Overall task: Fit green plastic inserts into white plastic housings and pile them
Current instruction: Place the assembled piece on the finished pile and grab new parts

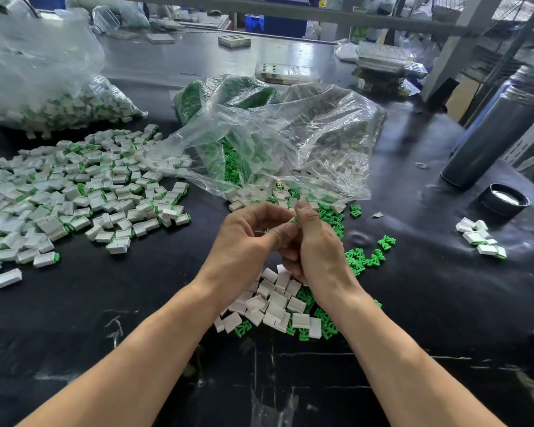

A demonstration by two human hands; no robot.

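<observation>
My left hand (247,235) and my right hand (316,241) meet above the black table, fingertips together. Between them they pinch a small white housing with a green insert (294,219), mostly hidden by the fingers. Under my wrists lie loose white housings (275,300) mixed with green inserts (324,322). More green inserts (364,257) are scattered to the right. A wide pile of assembled white-and-green pieces (74,192) covers the table on the left.
An open clear bag (290,140) with green inserts and white housings lies behind my hands. Another clear bag (40,87) of assembled pieces sits far left. A metal flask (497,134) and its black cap (504,200) stand at the right, near a small cluster of pieces (481,238).
</observation>
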